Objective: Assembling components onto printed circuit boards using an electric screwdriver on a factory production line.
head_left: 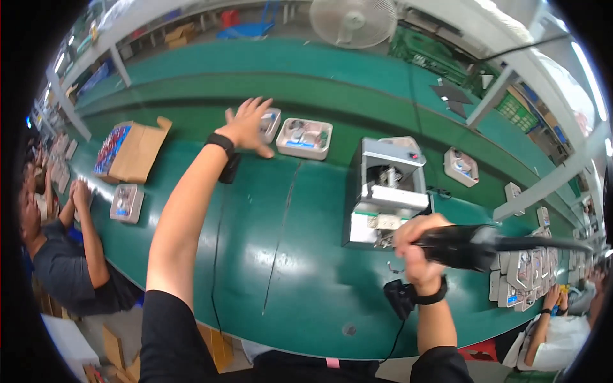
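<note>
My left hand [244, 131] is stretched forward with its fingers spread, holding nothing. It partly covers a small white tray of parts [272, 126]; I cannot tell whether it touches it. Just right of that stands another white tray [305, 153] with grey and blue pieces inside. My right hand [421, 246] is wrapped round a black electric screwdriver [460, 247], whose thick cord runs off to the right. Beyond this hand sits a grey metal fixture [393, 196] with a red button on top. A white block-shaped part [386, 222] lies at its front, close to my right fingers.
An open cardboard box [137, 153] and a tray [126, 204] stand at left, near a seated person [70, 249]. More trays [461, 167] line the bench's far side, and stacked trays [523, 277] are at right beside another person. Dark cables cross the green bench [306, 281].
</note>
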The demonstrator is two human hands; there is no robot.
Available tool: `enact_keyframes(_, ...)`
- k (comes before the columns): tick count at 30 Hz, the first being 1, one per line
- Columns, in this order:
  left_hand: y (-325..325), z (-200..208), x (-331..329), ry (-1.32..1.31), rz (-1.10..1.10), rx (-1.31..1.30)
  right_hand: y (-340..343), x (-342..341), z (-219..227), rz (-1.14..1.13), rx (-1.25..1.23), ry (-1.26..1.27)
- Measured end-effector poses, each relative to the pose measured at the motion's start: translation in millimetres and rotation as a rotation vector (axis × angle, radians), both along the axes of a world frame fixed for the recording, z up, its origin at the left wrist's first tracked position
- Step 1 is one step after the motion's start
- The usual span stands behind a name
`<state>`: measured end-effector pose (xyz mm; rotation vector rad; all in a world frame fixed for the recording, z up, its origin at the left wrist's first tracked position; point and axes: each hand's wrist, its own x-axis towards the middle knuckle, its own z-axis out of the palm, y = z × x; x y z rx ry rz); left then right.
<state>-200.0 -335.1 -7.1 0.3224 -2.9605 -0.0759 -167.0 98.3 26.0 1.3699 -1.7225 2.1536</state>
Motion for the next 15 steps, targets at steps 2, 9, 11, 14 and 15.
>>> enact_keyframes(2,-35.5,-22.1,-21.4,-0.085,0.134,0.15,2.5,2.4,-21.3,-0.074,0.027,-0.101)
enact_keyframes(9,-59.5,-14.9,-9.9,-0.074,0.027,0.019,14.1,8.7,7.1,-0.102,0.023,-0.197)
enact_keyframes(11,-52.7,9.5,6.7,-0.033,-0.032,0.092,10.2,13.7,23.9,-0.041,-0.106,-0.208)
enact_keyframes(14,-24.5,25.9,32.3,0.043,-0.31,0.236,0.1,4.0,19.7,0.017,-0.185,-0.185)
enact_keyframes(15,6.6,32.4,41.6,-0.027,-0.425,0.183,2.3,-3.0,16.1,-0.02,-0.194,-0.127)
